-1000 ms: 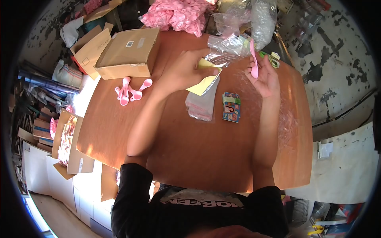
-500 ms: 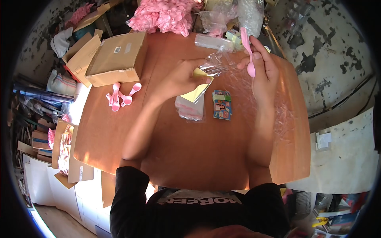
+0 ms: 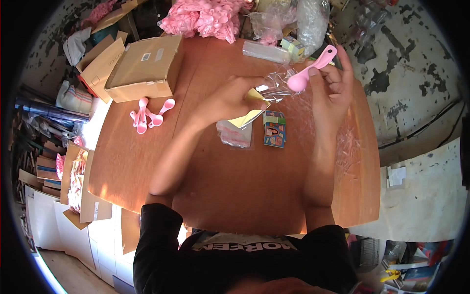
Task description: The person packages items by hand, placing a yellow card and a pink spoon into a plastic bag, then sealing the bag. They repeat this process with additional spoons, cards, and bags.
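My left hand (image 3: 232, 100) is closed on a clear plastic bag (image 3: 276, 85) and a yellow card (image 3: 245, 118). Between the thumb and fingers of my right hand (image 3: 330, 90) is a pink spoon (image 3: 313, 68), its bowl tilted down beside the bag's mouth. Below my left hand lies a stack of clear bags (image 3: 236, 135) on the wooden table (image 3: 235, 191). A banded stack of blue printed cards (image 3: 274, 130) lies to the right of it. Several pink spoons (image 3: 142, 115) rest together at the left.
A cardboard box (image 3: 144, 66) stands at the back left. Pink spoons in bags are heaped (image 3: 205, 19) at the back edge, with clear plastic packs (image 3: 266, 51) and a small box (image 3: 293, 45) to their right. Loose clear wrappers (image 3: 347, 152) lie at the right.
The spoon in my right hand has turned from nearly upright to slanted, and its bowl has moved left toward the bag. My left hand has shifted slightly right with the bag and card.
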Motion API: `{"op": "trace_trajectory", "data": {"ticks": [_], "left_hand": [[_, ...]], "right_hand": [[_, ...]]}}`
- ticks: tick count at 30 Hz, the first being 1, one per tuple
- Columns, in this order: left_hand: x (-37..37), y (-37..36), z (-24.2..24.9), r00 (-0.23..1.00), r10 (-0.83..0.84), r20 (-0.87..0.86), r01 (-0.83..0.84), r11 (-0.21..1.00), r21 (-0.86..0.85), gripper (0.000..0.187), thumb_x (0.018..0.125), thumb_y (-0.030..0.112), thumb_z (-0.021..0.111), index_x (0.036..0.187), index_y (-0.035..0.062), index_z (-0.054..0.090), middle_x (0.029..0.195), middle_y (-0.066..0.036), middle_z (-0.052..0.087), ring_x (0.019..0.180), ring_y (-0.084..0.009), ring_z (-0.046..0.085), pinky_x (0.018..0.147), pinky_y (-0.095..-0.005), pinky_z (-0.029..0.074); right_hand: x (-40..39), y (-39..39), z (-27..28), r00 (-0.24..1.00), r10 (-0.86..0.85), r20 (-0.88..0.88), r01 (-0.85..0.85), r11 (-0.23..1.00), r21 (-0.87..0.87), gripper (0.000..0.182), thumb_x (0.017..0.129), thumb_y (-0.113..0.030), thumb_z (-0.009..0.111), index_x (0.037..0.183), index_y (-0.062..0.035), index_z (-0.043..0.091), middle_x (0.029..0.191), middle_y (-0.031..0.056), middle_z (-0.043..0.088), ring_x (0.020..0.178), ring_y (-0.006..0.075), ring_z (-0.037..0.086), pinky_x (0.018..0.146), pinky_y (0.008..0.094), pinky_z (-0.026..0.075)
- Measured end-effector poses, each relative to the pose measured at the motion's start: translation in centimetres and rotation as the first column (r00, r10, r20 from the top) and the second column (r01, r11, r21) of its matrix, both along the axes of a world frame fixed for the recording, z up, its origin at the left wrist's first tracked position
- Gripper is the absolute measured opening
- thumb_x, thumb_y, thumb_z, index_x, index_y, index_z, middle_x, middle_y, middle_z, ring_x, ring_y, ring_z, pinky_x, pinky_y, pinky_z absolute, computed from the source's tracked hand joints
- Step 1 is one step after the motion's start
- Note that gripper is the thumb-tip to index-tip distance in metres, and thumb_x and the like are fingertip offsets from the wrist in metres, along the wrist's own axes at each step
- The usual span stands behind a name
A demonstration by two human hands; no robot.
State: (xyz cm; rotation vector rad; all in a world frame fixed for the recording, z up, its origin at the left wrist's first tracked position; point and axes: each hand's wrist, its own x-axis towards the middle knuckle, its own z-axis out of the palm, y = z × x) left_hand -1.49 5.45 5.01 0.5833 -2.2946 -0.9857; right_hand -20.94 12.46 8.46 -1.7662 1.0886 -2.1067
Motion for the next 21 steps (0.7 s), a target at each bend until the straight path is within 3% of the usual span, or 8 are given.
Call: {"op": "trace_trajectory", "data": {"ticks": [5, 9, 11, 12, 14, 18, 20, 21], "left_hand": [[-0.2, 0.6, 0.4, 0.999, 0.003, -0.044, -0.005, 0.999, -0.053, 0.043, 0.082, 0.009, 0.075, 0.121, -0.0011, 0.059, 0.096, -0.012, 0.071, 0.084, -0.0150, 0.066, 0.077, -0.0319, 0.051], [-0.4, 0.7, 0.1, 0.997, 0.037, -0.071, -0.036, 0.999, 0.014, 0.043, 0.082, 0.010, 0.075, 0.120, -0.0011, 0.058, 0.098, -0.010, 0.071, 0.086, -0.0141, 0.064, 0.077, -0.0314, 0.051], [-0.7, 0.6, -0.1, 0.971, -0.021, -0.238, 0.011, 0.999, -0.045, 0.043, 0.080, 0.014, 0.077, 0.116, -0.0012, 0.061, 0.095, -0.018, 0.070, 0.088, -0.0247, 0.068, 0.076, -0.0372, 0.051], [-0.7, 0.5, -0.2, 0.971, -0.022, -0.237, 0.011, 0.999, -0.045, 0.043, 0.080, 0.014, 0.077, 0.116, -0.0012, 0.061, 0.095, -0.018, 0.070, 0.088, -0.0247, 0.068, 0.076, -0.0372, 0.051], [-0.7, 0.5, -0.3, 0.979, -0.014, -0.202, 0.010, 1.000, -0.019, 0.041, 0.080, 0.015, 0.077, 0.115, -0.0006, 0.061, 0.095, -0.015, 0.070, 0.087, -0.0244, 0.067, 0.078, -0.0364, 0.051], [-0.9, 1.2, 0.2, 0.975, -0.001, -0.221, 0.005, 1.000, 0.019, 0.042, 0.081, 0.017, 0.077, 0.115, -0.0003, 0.060, 0.096, -0.013, 0.070, 0.088, -0.0229, 0.067, 0.079, -0.0360, 0.050], [-1.0, 0.9, -0.1, 0.963, -0.049, -0.265, 0.046, 0.999, -0.019, 0.045, 0.081, 0.021, 0.077, 0.117, 0.0003, 0.059, 0.097, -0.013, 0.069, 0.090, -0.0218, 0.066, 0.081, -0.0353, 0.050], [-1.0, 0.9, -0.2, 0.963, -0.052, -0.265, 0.049, 0.999, -0.019, 0.045, 0.081, 0.021, 0.077, 0.117, 0.0003, 0.059, 0.097, -0.013, 0.069, 0.090, -0.0218, 0.066, 0.081, -0.0353, 0.050]], "right_hand": [[0.2, -0.7, -0.6, 0.996, -0.051, -0.069, 0.047, 0.997, -0.058, 0.059, 0.082, 0.010, 0.064, 0.136, 0.0027, 0.040, 0.094, 0.0095, 0.067, 0.088, 0.0127, 0.064, 0.078, 0.0242, 0.052], [0.8, -0.1, -0.4, 0.987, 0.024, -0.156, -0.016, 0.999, 0.049, 0.055, 0.082, 0.010, 0.067, 0.131, 0.0024, 0.044, 0.099, 0.0118, 0.067, 0.091, 0.0147, 0.066, 0.078, 0.0253, 0.053], [1.2, -0.1, -0.4, 0.996, 0.080, -0.031, -0.077, 0.994, 0.081, 0.042, 0.082, 0.006, 0.068, 0.121, 0.0032, 0.053, 0.094, 0.0099, 0.067, 0.087, 0.0131, 0.065, 0.078, 0.0240, 0.052], [1.1, -0.3, -0.6, 0.996, 0.079, -0.031, -0.077, 0.994, 0.081, 0.042, 0.082, 0.006, 0.068, 0.121, 0.0032, 0.053, 0.094, 0.0099, 0.067, 0.087, 0.0131, 0.065, 0.078, 0.0240, 0.052], [0.8, -0.9, -1.2, 0.994, -0.024, -0.105, 0.030, 0.998, 0.048, 0.025, 0.084, 0.002, 0.069, 0.108, 0.0038, 0.062, 0.095, 0.0091, 0.067, 0.088, 0.0125, 0.064, 0.079, 0.0230, 0.052], [0.5, -1.0, -1.2, 0.957, -0.163, -0.239, 0.155, 0.986, -0.054, 0.016, 0.085, -0.002, 0.069, 0.099, 0.0051, 0.066, 0.096, 0.0077, 0.068, 0.089, 0.0131, 0.063, 0.078, 0.0243, 0.052], [0.7, -0.1, -0.9, 0.978, 0.203, 0.039, -0.206, 0.943, 0.263, 0.016, 0.085, -0.002, 0.069, 0.100, 0.0039, 0.066, 0.096, 0.0093, 0.069, 0.088, 0.0156, 0.064, 0.076, 0.0270, 0.053], [0.7, 0.1, -0.8, 0.979, 0.199, 0.040, -0.203, 0.943, 0.263, 0.016, 0.085, -0.002, 0.069, 0.100, 0.0039, 0.066, 0.096, 0.0093, 0.069, 0.088, 0.0156, 0.064, 0.076, 0.0270, 0.053]]}}
